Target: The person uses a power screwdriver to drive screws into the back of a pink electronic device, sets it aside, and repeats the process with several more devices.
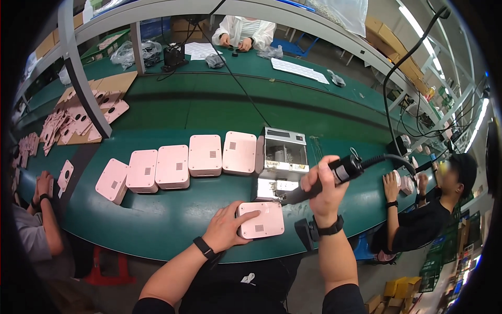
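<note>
A pale pink box-shaped housing [270,215], with a small square vent grille and corner holes, lies at the near edge of the table. My left hand [226,228] grips its left end, thumb along the near side and a finger across the top. In my right hand [327,192] is a black electric screwdriver [348,168], held tilted with its cable rising to the right. Its tip is down by the front of a screw feeder [285,137], just above the housing's far edge. Whether the tip carries a screw is too small to tell.
Several similar pink housings [205,152] stand in a row left of the feeder. Loose pink panels [78,118] are heaped on cardboard at the far left. A metal shelf post [83,78] rises there. Co-workers sit left, right [426,209] and across the table.
</note>
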Action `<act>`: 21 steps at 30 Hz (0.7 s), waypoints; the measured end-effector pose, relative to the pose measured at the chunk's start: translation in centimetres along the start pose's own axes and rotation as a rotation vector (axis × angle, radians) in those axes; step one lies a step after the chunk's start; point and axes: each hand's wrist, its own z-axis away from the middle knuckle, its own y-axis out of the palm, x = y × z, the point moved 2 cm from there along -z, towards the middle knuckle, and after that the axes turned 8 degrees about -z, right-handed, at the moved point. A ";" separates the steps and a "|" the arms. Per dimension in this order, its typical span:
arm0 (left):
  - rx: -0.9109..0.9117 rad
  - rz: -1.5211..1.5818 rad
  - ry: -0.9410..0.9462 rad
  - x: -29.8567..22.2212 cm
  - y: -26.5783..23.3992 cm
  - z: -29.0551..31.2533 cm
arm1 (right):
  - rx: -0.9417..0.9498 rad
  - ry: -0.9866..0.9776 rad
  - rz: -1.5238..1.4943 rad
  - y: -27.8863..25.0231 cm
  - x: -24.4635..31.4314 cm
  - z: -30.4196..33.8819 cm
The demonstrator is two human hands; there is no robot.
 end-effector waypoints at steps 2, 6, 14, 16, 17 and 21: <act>-0.011 -0.002 -0.008 0.2 0.0 -0.2 | 0.041 0.054 -0.089 -0.1 0.2 1.9; -0.007 -0.003 -0.022 0.2 0.0 -0.2 | 0.100 0.127 -0.172 0.3 2.1 5.5; -0.024 0.010 -0.019 0.4 0.3 -0.4 | 0.218 0.111 -0.189 0.2 1.6 7.9; -0.029 -0.007 -0.018 0.3 0.2 -0.3 | 0.217 0.117 -0.187 0.2 1.1 8.1; -0.028 -0.005 -0.020 0.3 0.2 -0.3 | 0.206 0.125 -0.187 0.1 0.7 8.4; -0.017 0.004 -0.009 0.2 0.3 -0.2 | 0.199 0.137 -0.186 -0.1 0.1 9.2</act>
